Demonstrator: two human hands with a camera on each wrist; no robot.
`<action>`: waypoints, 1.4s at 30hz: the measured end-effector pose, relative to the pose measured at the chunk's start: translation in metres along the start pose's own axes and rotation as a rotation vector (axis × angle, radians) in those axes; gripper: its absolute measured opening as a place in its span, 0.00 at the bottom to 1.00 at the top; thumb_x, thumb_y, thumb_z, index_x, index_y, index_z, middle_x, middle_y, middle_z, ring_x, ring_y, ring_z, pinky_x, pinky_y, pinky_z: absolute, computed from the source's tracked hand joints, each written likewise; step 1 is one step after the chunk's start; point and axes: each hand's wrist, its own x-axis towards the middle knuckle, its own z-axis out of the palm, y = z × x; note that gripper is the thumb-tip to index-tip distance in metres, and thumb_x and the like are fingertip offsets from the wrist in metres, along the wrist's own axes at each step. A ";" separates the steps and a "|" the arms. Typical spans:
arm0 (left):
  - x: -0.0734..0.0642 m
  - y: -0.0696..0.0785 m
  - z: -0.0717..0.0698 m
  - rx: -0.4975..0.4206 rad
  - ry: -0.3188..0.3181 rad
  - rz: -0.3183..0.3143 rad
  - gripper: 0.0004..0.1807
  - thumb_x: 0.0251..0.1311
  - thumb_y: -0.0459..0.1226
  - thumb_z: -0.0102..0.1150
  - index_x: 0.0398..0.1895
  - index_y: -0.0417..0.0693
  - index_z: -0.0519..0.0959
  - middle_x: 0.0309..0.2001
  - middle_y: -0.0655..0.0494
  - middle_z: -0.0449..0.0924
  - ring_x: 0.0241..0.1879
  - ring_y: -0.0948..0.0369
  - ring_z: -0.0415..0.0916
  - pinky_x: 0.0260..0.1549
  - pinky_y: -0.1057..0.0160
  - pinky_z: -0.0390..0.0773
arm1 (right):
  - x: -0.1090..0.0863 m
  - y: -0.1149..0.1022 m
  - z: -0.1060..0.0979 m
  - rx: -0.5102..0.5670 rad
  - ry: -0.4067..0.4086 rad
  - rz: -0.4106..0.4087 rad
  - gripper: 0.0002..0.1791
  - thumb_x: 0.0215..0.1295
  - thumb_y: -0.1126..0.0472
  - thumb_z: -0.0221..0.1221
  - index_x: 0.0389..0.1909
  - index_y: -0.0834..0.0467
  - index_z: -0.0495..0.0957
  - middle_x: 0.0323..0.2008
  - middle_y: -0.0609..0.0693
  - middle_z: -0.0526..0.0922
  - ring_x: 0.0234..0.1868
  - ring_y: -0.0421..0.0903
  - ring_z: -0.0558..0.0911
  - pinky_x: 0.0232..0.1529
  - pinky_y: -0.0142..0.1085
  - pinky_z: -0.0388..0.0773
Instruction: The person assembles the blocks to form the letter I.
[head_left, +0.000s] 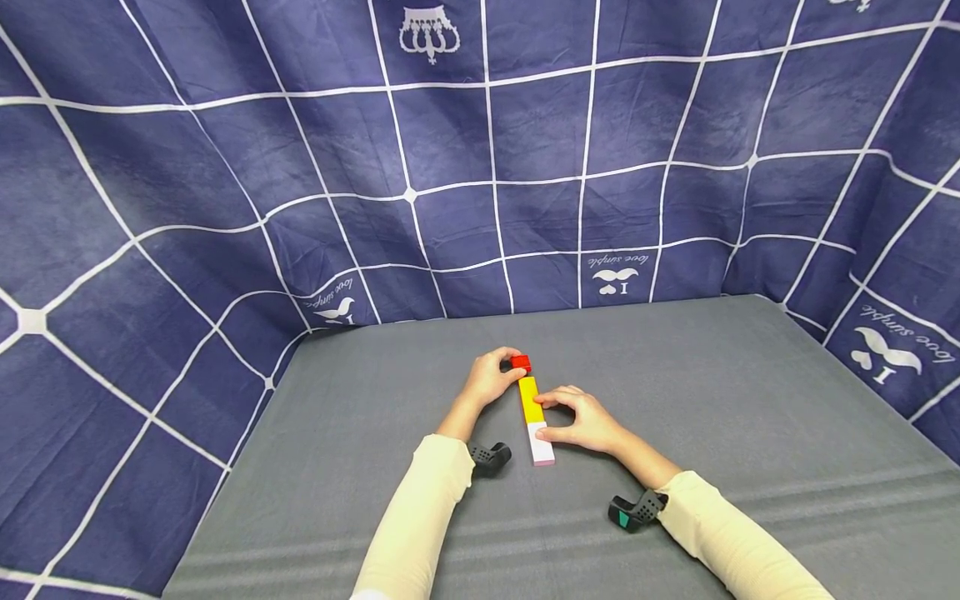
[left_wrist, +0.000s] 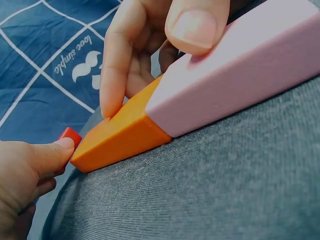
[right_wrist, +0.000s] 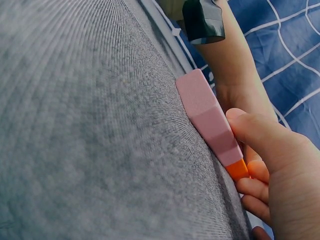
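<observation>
A yellow-orange block (head_left: 531,401) and a pale pink block (head_left: 541,445) lie end to end in a line on the grey cloth. At the far end of this line, my left hand (head_left: 491,377) pinches a small red block (head_left: 521,362) between thumb and fingers. My right hand (head_left: 583,419) rests on the line from its right side. In the left wrist view its thumb (left_wrist: 197,27) touches the top of the pink block, and a fingertip (left_wrist: 111,107) lies on the orange one. Most of the red block is hidden behind the left thumb in that view.
Grey cloth (head_left: 360,400) covers the table surface, with creases along its near side. A blue curtain (head_left: 450,225) with white grid lines hangs at the back and sides. Each wrist wears a dark strap, the right one (head_left: 637,510) with a green patch.
</observation>
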 end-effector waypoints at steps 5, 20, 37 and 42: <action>0.005 0.000 0.002 0.008 -0.012 0.016 0.17 0.60 0.37 0.67 0.51 0.42 0.81 0.48 0.49 0.83 0.51 0.52 0.78 0.56 0.54 0.72 | 0.000 -0.001 -0.002 -0.001 -0.001 0.005 0.28 0.49 0.54 0.74 0.51 0.59 0.82 0.41 0.45 0.83 0.45 0.46 0.79 0.50 0.42 0.73; 0.006 -0.010 0.001 0.035 -0.018 0.065 0.17 0.57 0.39 0.69 0.49 0.45 0.83 0.47 0.52 0.84 0.52 0.54 0.78 0.57 0.55 0.71 | 0.000 0.006 0.002 -0.008 -0.003 0.011 0.29 0.47 0.54 0.75 0.52 0.57 0.82 0.41 0.43 0.83 0.46 0.42 0.78 0.51 0.41 0.73; 0.005 -0.013 0.004 0.048 -0.005 0.105 0.18 0.57 0.40 0.69 0.50 0.44 0.83 0.48 0.52 0.84 0.52 0.55 0.78 0.57 0.54 0.71 | 0.000 0.006 0.003 -0.005 -0.005 0.023 0.29 0.47 0.53 0.75 0.52 0.57 0.82 0.41 0.43 0.83 0.47 0.41 0.77 0.51 0.41 0.73; 0.004 -0.012 0.004 0.047 -0.018 0.081 0.19 0.58 0.40 0.69 0.51 0.44 0.82 0.49 0.52 0.84 0.54 0.54 0.78 0.58 0.54 0.70 | 0.000 0.006 0.003 -0.007 -0.004 0.024 0.29 0.47 0.53 0.75 0.52 0.57 0.82 0.41 0.43 0.83 0.47 0.41 0.77 0.51 0.41 0.73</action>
